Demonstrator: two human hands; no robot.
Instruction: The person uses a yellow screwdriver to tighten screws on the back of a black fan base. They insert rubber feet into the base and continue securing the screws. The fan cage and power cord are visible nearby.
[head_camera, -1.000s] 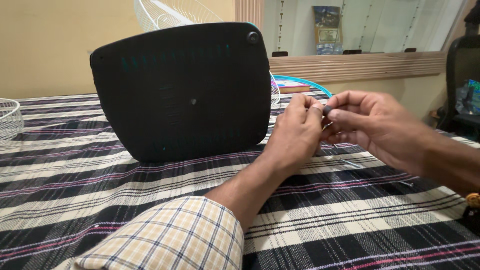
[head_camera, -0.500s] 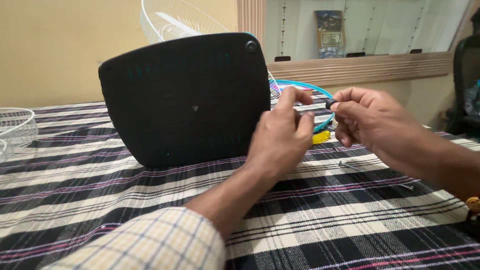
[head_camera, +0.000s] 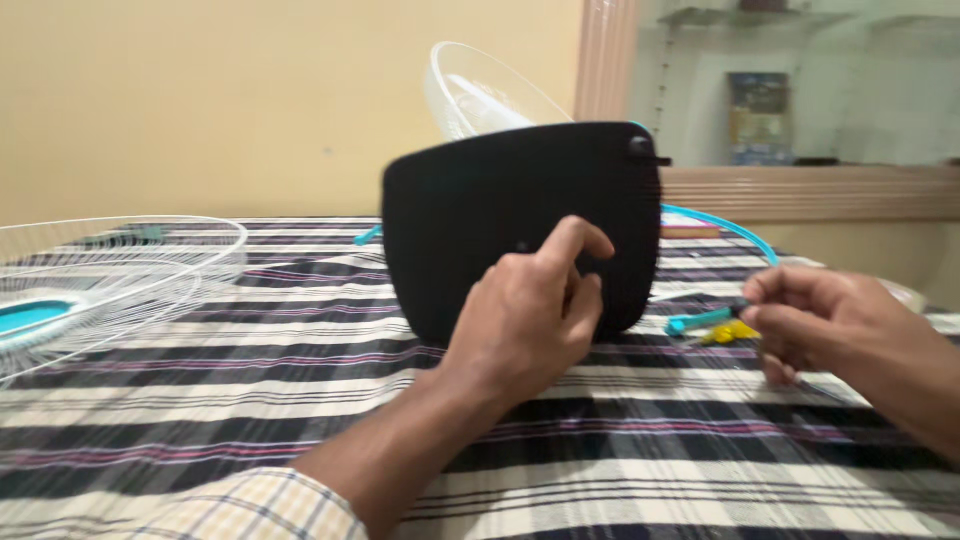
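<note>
A black rounded panel (head_camera: 470, 220) stands upright on the plaid cloth (head_camera: 620, 440), with a small round knob (head_camera: 640, 147) at its top right corner. My left hand (head_camera: 530, 320) hovers in front of its lower right part, index finger raised toward the surface, the other fingers loosely curled, nothing visible in it. My right hand (head_camera: 820, 325) is lower and to the right, thumb and fingers pinched on a small dark piece (head_camera: 741, 310), blurred. Just left of those fingertips lies a teal and yellow tool (head_camera: 705, 324).
A white wire fan guard (head_camera: 130, 265) with a teal centre lies at the left. A second wire guard (head_camera: 480, 90) leans behind the panel. A teal ring (head_camera: 725, 228) lies behind the panel at the right. A wooden ledge (head_camera: 820, 190) and wall run along the back.
The view has swung left, so the panel now sits right of centre. My hands have parted: the left rose toward the panel, the right dropped toward the cloth with the small piece.
</note>
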